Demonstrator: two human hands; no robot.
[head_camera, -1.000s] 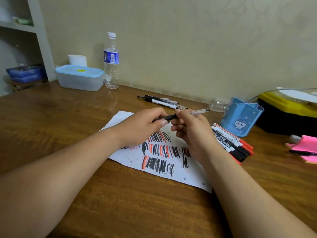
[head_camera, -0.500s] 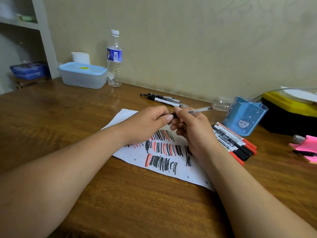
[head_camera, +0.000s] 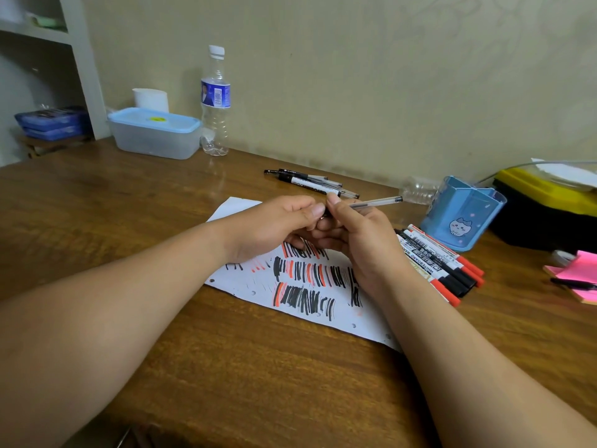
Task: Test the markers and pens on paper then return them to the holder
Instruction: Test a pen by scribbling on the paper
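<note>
Both hands meet above the paper, a white sheet lying flat on the wooden surface and covered with rows of black and red strokes. The right hand has its fingers pinched shut on a clear-barrelled pen, whose free end points away to the right and slightly upward. The left hand is curled closed with its thumb pressed against the pen's near end; whether it grips a cap there cannot be made out, since the fingers hide that end. Just beyond the fingers lie several pens in a loose bundle on the surface. To the right of the right hand, a row of whiteboard markers with red and black caps lies side by side, touching one another. Farther right and behind them stands the blue holder with a cartoon cat on its front, upright and apart from the hands
</note>
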